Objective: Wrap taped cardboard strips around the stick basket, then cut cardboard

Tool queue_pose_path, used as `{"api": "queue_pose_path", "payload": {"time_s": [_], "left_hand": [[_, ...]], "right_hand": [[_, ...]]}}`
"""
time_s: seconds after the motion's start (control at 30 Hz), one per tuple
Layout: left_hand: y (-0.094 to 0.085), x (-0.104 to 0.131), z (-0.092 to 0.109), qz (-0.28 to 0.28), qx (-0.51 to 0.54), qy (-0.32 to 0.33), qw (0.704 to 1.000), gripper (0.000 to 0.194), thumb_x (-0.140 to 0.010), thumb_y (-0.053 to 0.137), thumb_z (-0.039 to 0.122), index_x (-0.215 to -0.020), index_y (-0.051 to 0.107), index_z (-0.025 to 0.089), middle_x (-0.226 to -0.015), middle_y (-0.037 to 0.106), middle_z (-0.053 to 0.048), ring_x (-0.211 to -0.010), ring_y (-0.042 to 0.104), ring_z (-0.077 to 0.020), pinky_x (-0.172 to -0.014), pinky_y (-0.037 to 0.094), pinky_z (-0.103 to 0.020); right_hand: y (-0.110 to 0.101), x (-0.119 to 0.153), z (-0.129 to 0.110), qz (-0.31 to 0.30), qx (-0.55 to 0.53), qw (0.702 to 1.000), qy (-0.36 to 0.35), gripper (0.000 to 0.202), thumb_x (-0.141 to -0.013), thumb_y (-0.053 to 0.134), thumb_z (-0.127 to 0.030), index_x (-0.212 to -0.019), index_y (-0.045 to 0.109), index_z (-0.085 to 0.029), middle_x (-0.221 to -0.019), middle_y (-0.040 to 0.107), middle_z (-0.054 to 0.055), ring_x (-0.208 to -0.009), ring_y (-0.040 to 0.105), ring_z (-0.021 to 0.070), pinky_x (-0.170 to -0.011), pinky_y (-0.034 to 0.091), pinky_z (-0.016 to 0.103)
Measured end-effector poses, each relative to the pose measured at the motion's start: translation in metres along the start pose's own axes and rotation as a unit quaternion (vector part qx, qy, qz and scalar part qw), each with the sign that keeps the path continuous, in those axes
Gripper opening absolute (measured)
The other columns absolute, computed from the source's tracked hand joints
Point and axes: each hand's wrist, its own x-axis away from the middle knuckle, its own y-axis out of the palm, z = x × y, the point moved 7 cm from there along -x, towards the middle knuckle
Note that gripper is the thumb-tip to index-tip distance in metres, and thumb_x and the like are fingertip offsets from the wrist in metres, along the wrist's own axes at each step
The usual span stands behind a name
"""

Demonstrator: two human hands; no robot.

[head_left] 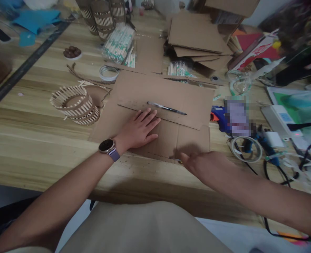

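Observation:
My left hand (139,130) lies flat with its fingers spread on a cardboard sheet (155,89), a watch on its wrist. A black pen (167,108) rests on this sheet, just beyond my fingers. Underneath is a second cardboard piece (168,135) that reaches the table's front side. By its near edge, my right hand (194,161) is closed around something small, mostly hidden; a bit of yellow shows near the thumb. Left of the cardboard stands a round basket (76,105) of sticks and brown bands.
Bagged sticks (120,44), a white tape roll (108,73) and a dish of brown balls (72,52) are further back. Stacked cardboard (194,33) stands behind. At right are a blue glue gun (219,117), a clear tape roll (246,149), a power strip (283,121) and cables.

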Motion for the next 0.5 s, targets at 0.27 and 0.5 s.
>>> {"api": "queue_pose_path", "payload": {"time_s": [0.27,0.5], "left_hand": [[-0.0004,0.0002,0.0002,-0.006,-0.01,0.0,1.0,0.062,-0.102,0.043,0.051,-0.149,0.044,0.012,-0.161,0.033,-0.019,-0.15,0.027,-0.0374,-0.121,0.023,-0.057],[-0.0004,0.0004,-0.0002,-0.001,0.003,0.0,1.0,0.061,-0.102,0.043,0.051,-0.15,0.044,0.013,-0.161,0.034,-0.018,-0.15,0.027,-0.0365,-0.12,0.024,-0.056]], "right_hand": [[0.0009,0.0036,0.001,-0.04,0.005,0.999,0.003,0.06,-0.084,0.039,0.007,-0.134,0.058,-0.02,-0.091,0.077,0.011,-0.076,0.075,0.0254,-0.043,0.03,0.027],[-0.0012,0.0074,0.0059,0.022,-0.018,0.999,0.018,0.06,-0.078,0.044,0.01,-0.125,0.065,-0.02,-0.073,0.075,0.007,-0.065,0.074,0.0232,-0.041,0.027,0.024]]}}
